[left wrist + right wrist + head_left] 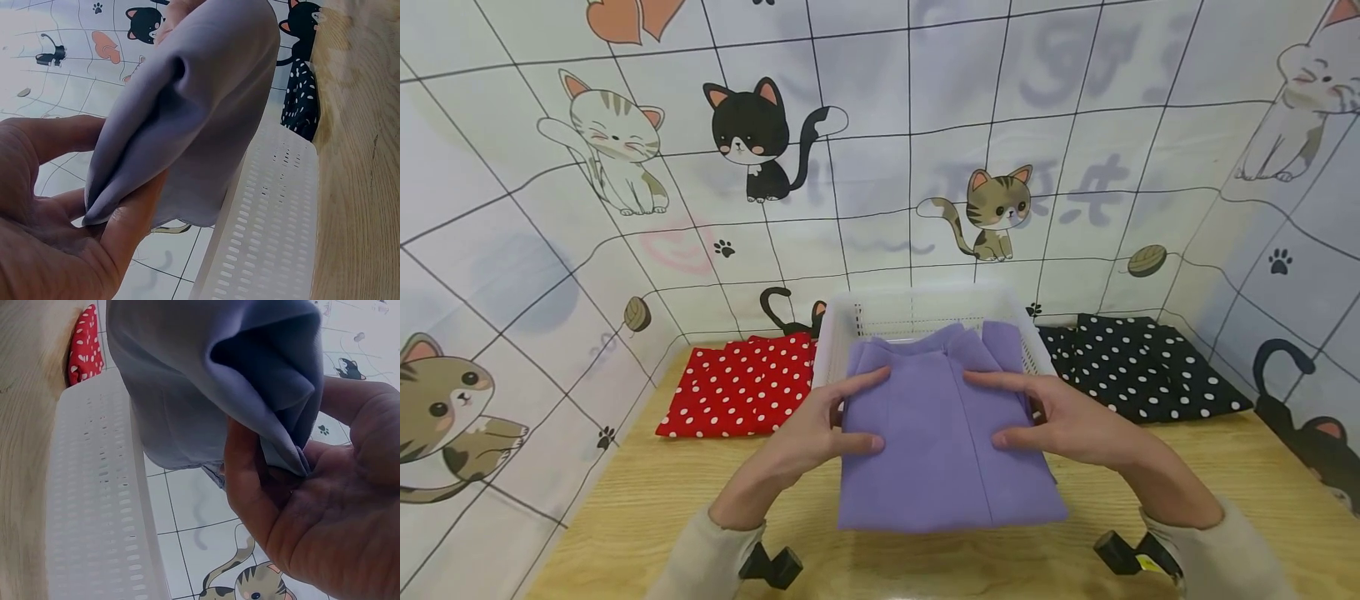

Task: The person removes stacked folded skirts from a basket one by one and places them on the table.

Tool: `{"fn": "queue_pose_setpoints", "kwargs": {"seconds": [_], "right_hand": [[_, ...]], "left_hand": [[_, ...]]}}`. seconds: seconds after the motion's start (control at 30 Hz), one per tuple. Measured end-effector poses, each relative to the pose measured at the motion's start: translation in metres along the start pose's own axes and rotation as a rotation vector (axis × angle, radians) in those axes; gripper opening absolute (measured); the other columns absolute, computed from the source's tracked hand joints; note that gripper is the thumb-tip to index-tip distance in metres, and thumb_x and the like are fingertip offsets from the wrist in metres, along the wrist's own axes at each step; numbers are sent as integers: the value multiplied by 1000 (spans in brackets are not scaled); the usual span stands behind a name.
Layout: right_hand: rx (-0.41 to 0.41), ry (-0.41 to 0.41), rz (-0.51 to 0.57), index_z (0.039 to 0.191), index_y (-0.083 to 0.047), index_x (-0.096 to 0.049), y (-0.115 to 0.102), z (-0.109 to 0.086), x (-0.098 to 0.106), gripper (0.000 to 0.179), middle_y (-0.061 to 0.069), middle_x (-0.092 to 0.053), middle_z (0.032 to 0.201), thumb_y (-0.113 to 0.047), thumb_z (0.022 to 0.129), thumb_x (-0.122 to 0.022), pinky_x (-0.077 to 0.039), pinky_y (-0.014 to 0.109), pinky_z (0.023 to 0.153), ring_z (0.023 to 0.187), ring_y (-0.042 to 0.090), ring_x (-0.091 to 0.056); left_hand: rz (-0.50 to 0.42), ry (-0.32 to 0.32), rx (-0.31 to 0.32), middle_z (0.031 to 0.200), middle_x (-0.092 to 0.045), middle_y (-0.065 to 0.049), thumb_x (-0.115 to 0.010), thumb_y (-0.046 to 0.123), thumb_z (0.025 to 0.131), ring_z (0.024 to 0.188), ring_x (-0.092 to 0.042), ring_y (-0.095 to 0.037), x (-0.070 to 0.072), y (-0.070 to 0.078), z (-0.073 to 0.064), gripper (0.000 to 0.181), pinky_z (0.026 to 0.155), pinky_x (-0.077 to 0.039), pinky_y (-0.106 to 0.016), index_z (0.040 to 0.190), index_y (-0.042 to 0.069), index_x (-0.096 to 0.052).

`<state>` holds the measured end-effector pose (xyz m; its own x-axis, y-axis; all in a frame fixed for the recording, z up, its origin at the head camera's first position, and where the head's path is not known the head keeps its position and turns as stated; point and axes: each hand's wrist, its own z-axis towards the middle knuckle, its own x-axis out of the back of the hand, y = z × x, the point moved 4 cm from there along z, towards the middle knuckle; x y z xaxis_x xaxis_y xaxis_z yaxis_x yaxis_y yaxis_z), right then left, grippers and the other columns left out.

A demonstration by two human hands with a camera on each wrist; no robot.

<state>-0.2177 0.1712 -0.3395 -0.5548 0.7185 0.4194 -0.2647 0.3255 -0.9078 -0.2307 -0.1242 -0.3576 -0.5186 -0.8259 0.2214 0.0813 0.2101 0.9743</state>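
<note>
A folded purple garment [925, 442] is held up in front of a white perforated basket [835, 342], covering much of it in the head view. My left hand [816, 425] grips the garment's left edge, thumb and index finger on the near face. At the opposite edge my right hand [1060, 417] holds it the same way. In the left wrist view, fingers curl beneath the folded cloth [187, 119]. The right wrist view shows the cloth [181, 406] pinched too, its layers gaping at the side. Most of the basket's inside is hidden.
Red polka-dot cloth [737, 387] lies folded left of the basket on the wooden table [625, 500]. Black polka-dot cloth [1142, 367] lies to its right. A cat-patterned sheet [880, 183] hangs behind and along both sides.
</note>
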Motion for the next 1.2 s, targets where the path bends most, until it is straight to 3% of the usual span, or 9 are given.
{"fn": "queue_pose_setpoints", "kwargs": {"seconds": [0.4, 0.57, 0.93, 1.2], "right_hand": [[-19, -19, -33, 158, -14, -44, 1, -2, -1, 72, 32, -30, 159, -21, 94, -76, -59, 33, 88, 129, 45, -49], [-3, -45, -19, 157, -7, -43, 0, -2, -1, 71, 34, -34, 158, -20, 95, -75, -59, 32, 89, 129, 43, -49], [-14, -95, -10, 159, -6, -38, -1, -4, -4, 73, 34, -32, 161, -19, 96, -73, -59, 31, 90, 132, 43, -51], [-16, -90, -56, 158, -6, -41, 2, -4, -4, 72, 33, -34, 159, -20, 96, -74, -58, 29, 87, 123, 38, -53]], "left_hand": [[-19, 11, 33, 156, -42, -23, -79, 7, 85, 130, -59, -40, -1, 0, 0, 75, 99, -59, -51, 154, 18, -50], [-30, -12, 26, 153, -45, -28, -77, 7, 87, 124, -65, -37, -2, 0, 0, 72, 96, -60, -49, 154, 10, -50], [-18, -2, 58, 150, -50, -26, -77, 8, 88, 111, -72, -32, -3, -1, 0, 67, 90, -63, -47, 150, 11, -54], [18, 12, 79, 149, -54, -23, -78, 11, 88, 99, -76, -27, -2, -3, 1, 61, 82, -65, -43, 146, 12, -60]]}}
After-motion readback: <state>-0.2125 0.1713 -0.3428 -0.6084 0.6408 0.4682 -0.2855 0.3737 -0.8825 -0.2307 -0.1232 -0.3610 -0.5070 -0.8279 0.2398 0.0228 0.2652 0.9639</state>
